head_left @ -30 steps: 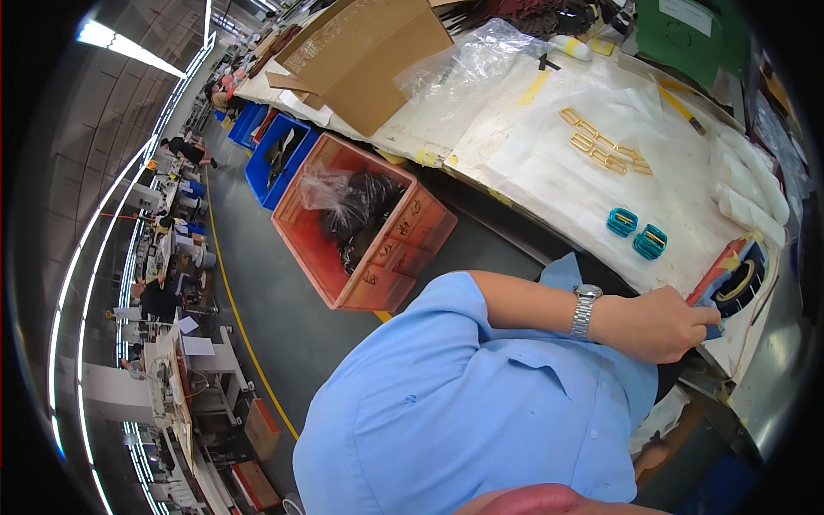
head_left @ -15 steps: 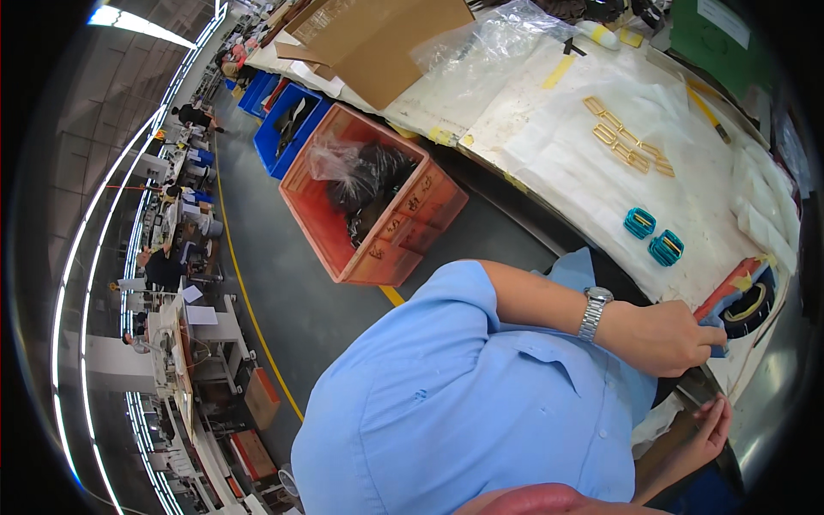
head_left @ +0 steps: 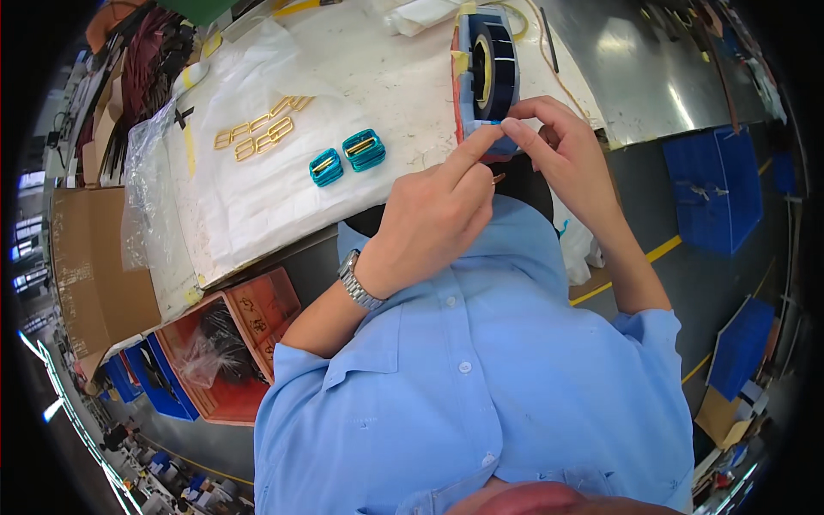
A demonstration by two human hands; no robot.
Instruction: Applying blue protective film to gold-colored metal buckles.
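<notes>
In the head view, the tabletop (head_left: 378, 73) carries the dispenser (head_left: 466, 99) at its near edge, probably for easy reach. Our left hand (head_left: 433, 215) and right hand (head_left: 573, 163) meet there, fingertips close; we cannot tell whether either pinches anything.

A brown cardboard box (head_left: 99, 270) sits near an orange crate (head_left: 273, 302).

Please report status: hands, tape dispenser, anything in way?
Left hand and right hand close together at near end of tape dispenser. Dark roll inside. Teal bundles leftward, clear of both.
</notes>
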